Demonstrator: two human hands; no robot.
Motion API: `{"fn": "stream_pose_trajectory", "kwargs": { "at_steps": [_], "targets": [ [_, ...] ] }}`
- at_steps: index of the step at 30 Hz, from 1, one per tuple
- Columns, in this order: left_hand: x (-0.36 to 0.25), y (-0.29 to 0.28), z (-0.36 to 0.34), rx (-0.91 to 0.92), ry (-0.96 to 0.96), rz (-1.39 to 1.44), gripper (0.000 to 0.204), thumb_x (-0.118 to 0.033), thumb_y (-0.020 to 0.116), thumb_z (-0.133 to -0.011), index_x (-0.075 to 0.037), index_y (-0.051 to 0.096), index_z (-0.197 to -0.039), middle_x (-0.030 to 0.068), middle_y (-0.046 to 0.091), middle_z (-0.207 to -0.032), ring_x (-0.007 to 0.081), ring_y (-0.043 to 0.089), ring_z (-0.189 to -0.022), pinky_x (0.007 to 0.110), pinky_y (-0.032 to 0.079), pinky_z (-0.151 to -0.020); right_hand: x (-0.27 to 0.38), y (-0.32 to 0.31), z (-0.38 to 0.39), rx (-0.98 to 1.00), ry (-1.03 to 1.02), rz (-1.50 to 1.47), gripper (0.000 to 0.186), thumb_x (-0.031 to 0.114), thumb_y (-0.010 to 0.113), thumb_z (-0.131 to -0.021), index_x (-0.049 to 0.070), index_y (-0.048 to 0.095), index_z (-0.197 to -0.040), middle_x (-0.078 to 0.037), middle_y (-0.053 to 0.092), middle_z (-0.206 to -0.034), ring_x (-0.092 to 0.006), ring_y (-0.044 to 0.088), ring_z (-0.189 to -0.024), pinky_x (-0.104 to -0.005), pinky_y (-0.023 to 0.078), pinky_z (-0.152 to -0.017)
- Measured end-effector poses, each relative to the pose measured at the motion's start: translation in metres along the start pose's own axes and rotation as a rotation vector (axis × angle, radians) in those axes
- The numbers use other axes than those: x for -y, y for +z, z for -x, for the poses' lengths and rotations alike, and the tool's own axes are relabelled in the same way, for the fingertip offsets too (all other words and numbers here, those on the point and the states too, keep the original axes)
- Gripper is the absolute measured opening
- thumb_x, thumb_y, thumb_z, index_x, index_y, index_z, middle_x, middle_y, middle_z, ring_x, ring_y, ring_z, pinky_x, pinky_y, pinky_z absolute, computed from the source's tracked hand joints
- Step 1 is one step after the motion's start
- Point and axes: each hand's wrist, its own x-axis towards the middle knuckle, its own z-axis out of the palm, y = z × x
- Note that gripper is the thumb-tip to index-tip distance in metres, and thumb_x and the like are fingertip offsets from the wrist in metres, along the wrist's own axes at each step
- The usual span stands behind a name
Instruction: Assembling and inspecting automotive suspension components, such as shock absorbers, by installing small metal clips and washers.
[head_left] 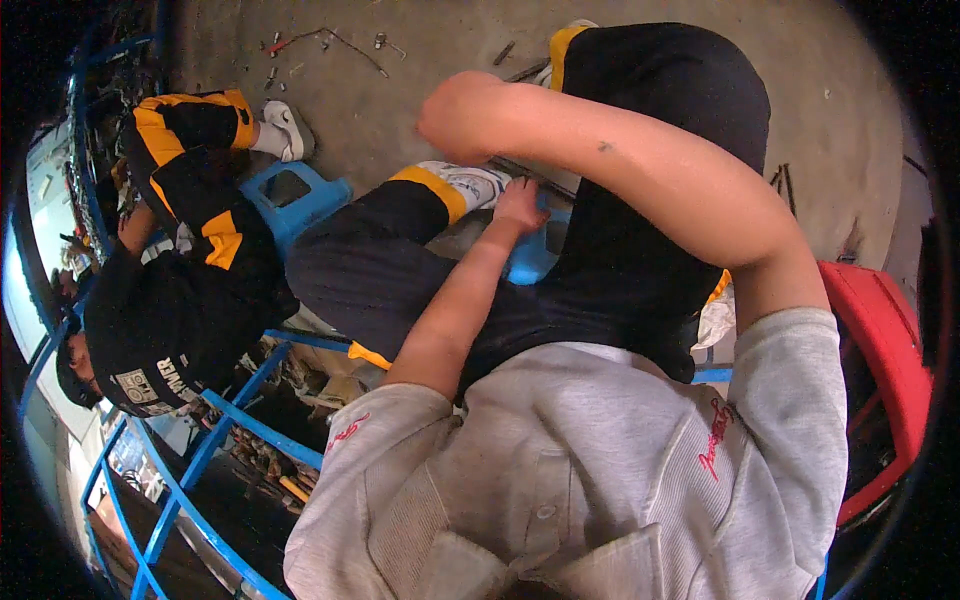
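My left hand (pixel 521 206) is low between my knees, beside my white shoe (pixel 478 186) and over a blue plastic stool (pixel 532 262). Its fingers are curled down, and what they hold is too small to make out. A thin dark bar (pixel 545 180) runs just past its fingertips. My right arm reaches across above my right thigh. My right hand (pixel 458 118) is bent down at the wrist, a little beyond the left one and near one end of the bar. Its fingers are hidden beneath it.
At the left a person (pixel 190 310) in dark clothes with yellow panels sits by another blue stool (pixel 290 205). Loose tools (pixel 325 38) and small metal parts lie on the concrete floor (pixel 420 40). Blue metal racking (pixel 200 500) stands behind at the left, a red curved object (pixel 880 370) at the right.
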Motion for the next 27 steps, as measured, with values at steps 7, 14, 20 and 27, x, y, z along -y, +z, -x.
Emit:
{"fn": "stream_pose_trajectory", "kwargs": {
  "at_steps": [7, 14, 20, 27],
  "targets": [
    [-0.005, -0.004, 0.005, -0.347, 0.097, 0.056, 0.086, -0.043, 0.076, -0.071, -0.004, 0.035, -0.137, 0.0185, 0.04, -0.138, 0.0355, 0.037, -0.129, 0.045, 0.035, -0.106, 0.004, 0.003, 0.005, 0.053, 0.025, 0.027, 0.029, 0.012, 0.061, -0.075, 0.008, 0.068, -0.103, -0.014, 0.07, -0.094, -0.0324, 0.067, -0.091, -0.0428, 0.054, -0.076],
    [0.024, 0.01, -0.01, -0.074, -0.068, 0.078, 0.074, -0.04, 0.073, -0.074, -0.005, 0.044, -0.132, 0.0186, 0.045, -0.137, 0.0353, 0.042, -0.127, 0.045, 0.04, -0.102, 0.007, 0.013, 0.005, 0.006, 0.031, -0.016, 0.027, 0.015, 0.063, -0.075, 0.006, 0.068, -0.1, -0.015, 0.069, -0.092, -0.0326, 0.067, -0.091, -0.0421, 0.054, -0.076],
    [0.052, 0.065, -0.044, -0.046, -0.032, 0.135, 0.053, -0.034, 0.066, -0.08, -0.006, 0.053, -0.124, 0.0181, 0.059, -0.12, 0.0338, 0.057, -0.111, 0.045, 0.048, -0.093, 0.006, 0.007, 0.012, -0.081, 0.039, -0.06, 0.025, 0.015, 0.064, -0.074, 0.005, 0.068, -0.096, -0.015, 0.069, -0.085, -0.0328, 0.067, -0.085, -0.0424, 0.054, -0.073],
    [0.019, 0.089, -0.068, -0.529, 0.162, 0.292, 0.046, -0.03, 0.063, -0.082, -0.008, 0.056, -0.122, 0.0162, 0.062, -0.115, 0.0325, 0.061, -0.104, 0.045, 0.049, -0.09, 0.006, -0.013, 0.032, -0.229, 0.048, -0.097, 0.018, 0.011, 0.063, -0.074, 0.003, 0.066, -0.09, -0.014, 0.067, -0.077, -0.0306, 0.067, -0.078, -0.0403, 0.053, -0.068]
  ]
}}
